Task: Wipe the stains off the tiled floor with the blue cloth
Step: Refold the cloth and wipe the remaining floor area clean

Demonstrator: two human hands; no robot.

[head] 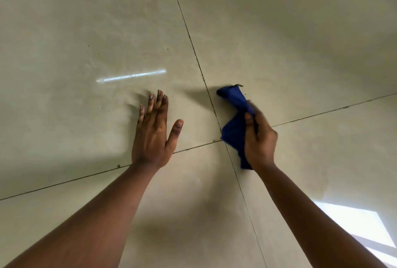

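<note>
Right hand point(258, 139) curled round a bunched deep-blue fabric cloth point(234, 117), thumb pinching the folds, loose ends trailing beyond the fingers and back under the wrist; gripped in a wad, probably to give a firm pad for rubbing. Cloth sitting over the crossing of the dark grout lines point(194, 53), far tip touching or just above the glossy beige tiled floor point(300, 31), contact not certain because of motion blur. Left hand point(153, 134) spread with straight fingers, holding nothing, palm down on or just over the tile beside the cloth hand, likely as a brace while leaning forward. Small dark specks point(167, 49) scattered ahead of the left fingers and along the grout beyond the cloth, probably the stains left to wipe. Thin bright streak of reflected light point(131, 76) just past the left fingertips, and a pale sunlit patch point(352, 222) beside the right forearm. Nothing lying between cloth and specks; only the bracing left hand near the wiping path.
</note>
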